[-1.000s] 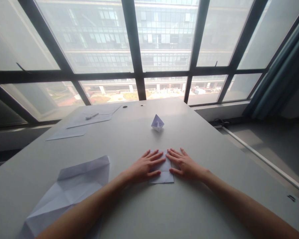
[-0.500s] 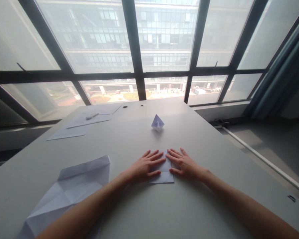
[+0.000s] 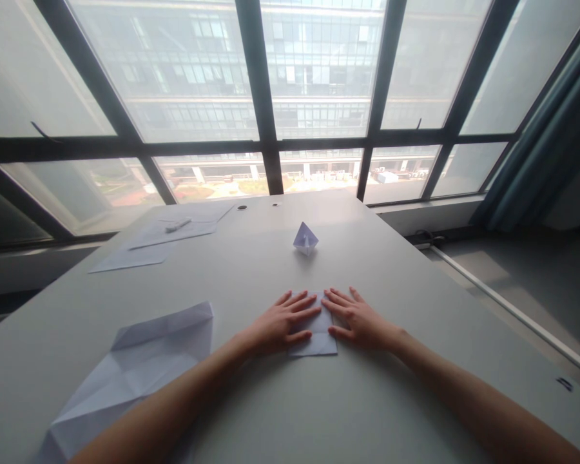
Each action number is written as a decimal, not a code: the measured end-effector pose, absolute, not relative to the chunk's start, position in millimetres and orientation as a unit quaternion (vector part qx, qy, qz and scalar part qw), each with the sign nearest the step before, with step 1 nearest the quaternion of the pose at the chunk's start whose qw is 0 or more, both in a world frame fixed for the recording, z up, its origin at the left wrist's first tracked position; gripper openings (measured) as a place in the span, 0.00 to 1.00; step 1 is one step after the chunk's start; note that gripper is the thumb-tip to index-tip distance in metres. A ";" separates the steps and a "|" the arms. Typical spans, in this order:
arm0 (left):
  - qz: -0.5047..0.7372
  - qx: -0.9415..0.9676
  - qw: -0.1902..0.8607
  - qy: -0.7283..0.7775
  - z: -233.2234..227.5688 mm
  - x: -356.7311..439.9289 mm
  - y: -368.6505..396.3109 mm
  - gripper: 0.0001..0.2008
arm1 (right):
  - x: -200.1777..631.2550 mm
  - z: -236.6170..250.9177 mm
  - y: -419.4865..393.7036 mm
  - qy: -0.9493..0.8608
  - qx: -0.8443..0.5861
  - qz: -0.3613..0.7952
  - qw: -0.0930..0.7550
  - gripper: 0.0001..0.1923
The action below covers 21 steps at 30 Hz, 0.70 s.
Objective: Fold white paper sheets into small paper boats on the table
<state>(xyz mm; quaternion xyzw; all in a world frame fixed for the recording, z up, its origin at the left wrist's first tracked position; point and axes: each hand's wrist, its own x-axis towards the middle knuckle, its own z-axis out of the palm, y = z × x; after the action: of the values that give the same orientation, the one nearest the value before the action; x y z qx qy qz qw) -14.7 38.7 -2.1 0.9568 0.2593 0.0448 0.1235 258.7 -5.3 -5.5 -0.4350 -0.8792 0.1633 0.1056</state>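
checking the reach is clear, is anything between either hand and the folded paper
Nothing visible: the left hand and right hand both rest fingers directly on the folded paper. The paper figure stands beyond it and the creased sheet lies to the left.

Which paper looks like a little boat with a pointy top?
The boat-shaped paper, beyond the left hand and right hand. Only it has a peak; the folded paper, creased sheet and far sheets don't.

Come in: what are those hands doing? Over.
Left hand spread on folded paper. Right hand spread at its right edge. Paper figure beyond, creased sheet left.
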 end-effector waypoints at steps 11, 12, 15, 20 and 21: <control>0.054 0.957 0.124 0.257 -2.5 -14.7 39.0 0.30 | 258.7 -5.1 -4.8 -0.878 -0.437 0.165 0.105 0.35; 0.056 0.957 0.123 0.257 -2.7 -14.8 39.0 0.30 | 258.6 -5.1 -4.8 -0.878 -0.437 0.166 0.105 0.35; 0.056 0.957 0.122 0.255 -2.7 -15.1 38.9 0.30 | 258.5 -5.1 -4.8 -0.878 -0.438 0.166 0.105 0.35; 0.050 0.957 0.122 0.258 -2.6 -14.8 39.0 0.30 | 258.6 -5.5 -4.9 -0.879 -0.435 0.162 0.107 0.35; 0.051 0.957 0.122 0.258 -2.8 -14.8 39.1 0.30 | 258.6 -5.5 -5.0 -0.880 -0.434 0.162 0.107 0.35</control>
<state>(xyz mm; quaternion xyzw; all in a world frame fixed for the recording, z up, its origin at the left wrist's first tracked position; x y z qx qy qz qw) -14.8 39.1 -2.8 0.9571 0.2578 0.0510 0.1225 258.6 -5.0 -5.5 -0.4341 -0.8797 0.1618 0.1075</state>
